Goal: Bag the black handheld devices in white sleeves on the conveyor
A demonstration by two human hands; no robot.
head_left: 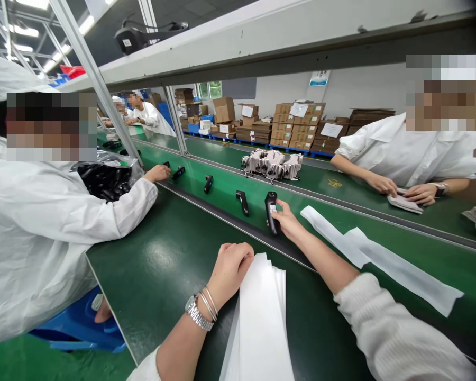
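My right hand (287, 218) is closed around a black handheld device (272, 211) with a white label, held upright at the near edge of the green belt. My left hand (230, 269), a watch and bangles on its wrist, has its fingers curled at the top end of a stack of white plastic sleeves (264, 317) on the green table. Another black device (243, 203) lies on the belt just left of the held one. Two white sleeves (396, 262) lie on the belt to the right of my right hand.
A co-worker at the left reaches a hand (157, 173) to more devices (208, 183). Across the belt, a person folds pale material (404, 202). Bundled cords (272, 164) lie beyond the divider (325, 199). A shelf beam (262, 45) crosses above.
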